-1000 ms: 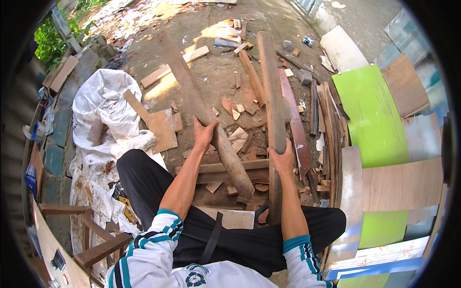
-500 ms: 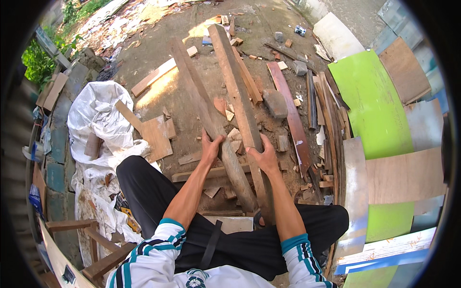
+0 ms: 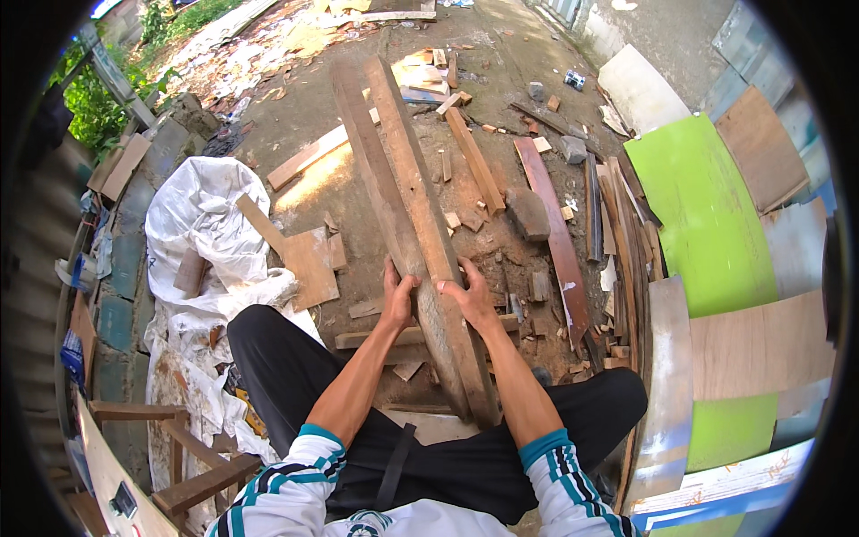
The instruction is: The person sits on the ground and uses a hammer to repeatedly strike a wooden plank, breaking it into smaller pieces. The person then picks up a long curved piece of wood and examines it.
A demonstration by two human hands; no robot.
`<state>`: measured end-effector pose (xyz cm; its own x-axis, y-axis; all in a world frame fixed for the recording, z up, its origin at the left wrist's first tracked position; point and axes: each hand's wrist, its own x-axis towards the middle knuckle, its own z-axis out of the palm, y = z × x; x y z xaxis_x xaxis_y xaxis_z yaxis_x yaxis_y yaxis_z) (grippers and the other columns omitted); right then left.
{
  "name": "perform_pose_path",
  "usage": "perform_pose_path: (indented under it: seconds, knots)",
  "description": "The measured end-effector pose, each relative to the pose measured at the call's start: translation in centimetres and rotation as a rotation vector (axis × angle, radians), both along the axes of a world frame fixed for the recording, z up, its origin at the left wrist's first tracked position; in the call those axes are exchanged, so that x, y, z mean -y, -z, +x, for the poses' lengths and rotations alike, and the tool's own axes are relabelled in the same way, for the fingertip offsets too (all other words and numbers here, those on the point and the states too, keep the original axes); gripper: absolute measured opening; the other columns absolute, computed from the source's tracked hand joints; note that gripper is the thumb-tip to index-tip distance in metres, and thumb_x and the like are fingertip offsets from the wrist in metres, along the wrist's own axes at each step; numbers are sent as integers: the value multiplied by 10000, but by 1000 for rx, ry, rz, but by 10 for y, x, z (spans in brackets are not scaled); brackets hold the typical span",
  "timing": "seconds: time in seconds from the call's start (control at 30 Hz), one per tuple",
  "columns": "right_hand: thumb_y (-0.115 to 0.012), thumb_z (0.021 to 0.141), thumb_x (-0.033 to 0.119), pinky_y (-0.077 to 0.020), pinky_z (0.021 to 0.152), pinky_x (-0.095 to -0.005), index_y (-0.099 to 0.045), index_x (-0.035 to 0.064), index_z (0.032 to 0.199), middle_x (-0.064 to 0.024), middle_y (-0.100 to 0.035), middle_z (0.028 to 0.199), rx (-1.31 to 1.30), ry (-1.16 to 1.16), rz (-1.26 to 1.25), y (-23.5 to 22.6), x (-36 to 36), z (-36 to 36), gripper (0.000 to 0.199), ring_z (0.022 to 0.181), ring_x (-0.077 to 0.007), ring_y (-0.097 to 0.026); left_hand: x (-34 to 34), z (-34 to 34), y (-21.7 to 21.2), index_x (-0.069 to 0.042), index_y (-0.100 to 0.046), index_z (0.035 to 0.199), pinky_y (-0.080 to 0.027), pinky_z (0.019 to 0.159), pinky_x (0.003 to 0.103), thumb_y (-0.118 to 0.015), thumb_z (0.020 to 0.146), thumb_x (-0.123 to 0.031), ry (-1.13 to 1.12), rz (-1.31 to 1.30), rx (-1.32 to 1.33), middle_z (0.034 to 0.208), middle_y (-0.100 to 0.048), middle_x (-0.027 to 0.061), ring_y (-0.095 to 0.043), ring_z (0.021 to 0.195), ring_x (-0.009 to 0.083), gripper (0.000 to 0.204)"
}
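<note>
Two long wooden beams stand tilted in front of me, side by side and pressed together along their length. The left beam (image 3: 380, 192) is greyer and more weathered; the right beam (image 3: 413, 179) is browner with a squared edge. Their lower ends sit between my knees. Around the left beam's outer side my left hand (image 3: 399, 295) is closed, thumb toward the front. My right hand (image 3: 470, 295) grips the right beam from its outer side, thumb lying across the face. The fingers behind the beams are partly hidden.
Left of me lies a white sack (image 3: 201, 224) with plywood offcuts (image 3: 311, 268) beside it. A stone block (image 3: 528, 213) and a reddish plank (image 3: 550, 233) rest on the dirt to the right. Green sheet (image 3: 702, 215) lines the right side. A wooden frame (image 3: 201, 483) stands lower left.
The two beams, apart at the middle and top before, are now brought together. My right hand has moved left with its beam, and the view has tilted slightly upward.
</note>
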<state>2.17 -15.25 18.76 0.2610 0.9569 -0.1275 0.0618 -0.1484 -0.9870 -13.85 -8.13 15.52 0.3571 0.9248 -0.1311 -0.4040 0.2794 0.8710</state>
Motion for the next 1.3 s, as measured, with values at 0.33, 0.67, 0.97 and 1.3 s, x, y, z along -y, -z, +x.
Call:
perform_pose_path:
  seconds: [0.33,0.67,0.97,1.3]
  knots:
    - [-696,787,219,-440,976,-341,-479,-55,1388,-149,-617,1212,-215,-116,107,-26,-9,-14,696,1107,-227,-580,-4,-10,-34,40,-295,1469,-482,1018,454,-708,914,-409,31,-60,-36,1353,-510,225,-556,1226,339,825]
    - [-694,793,199,-417,1020,-335,-484,-60,1379,-147,-607,1251,-337,-173,122,-19,-20,-19,675,1161,-224,-562,-8,-21,-54,98,-335,1423,-501,986,421,-774,843,-422,19,-128,-86,1317,-516,277,-585,1181,332,894]
    - [-679,799,224,-424,1001,-326,-489,-56,1381,-145,-605,1252,-314,-189,146,-18,-21,-17,674,1149,-229,-564,-11,-22,-67,131,-346,1408,-478,1020,427,-779,836,-367,63,-94,-166,1318,-530,266,-581,1188,328,874]
    - [-686,785,260,-395,1041,-360,-465,-54,1401,-153,-575,1294,-336,-197,149,-29,-20,-21,726,1194,-252,-539,-20,-32,-69,121,-306,1457,-462,1053,457,-861,717,-467,144,-66,-224,1335,-516,318,-560,1234,391,1096]
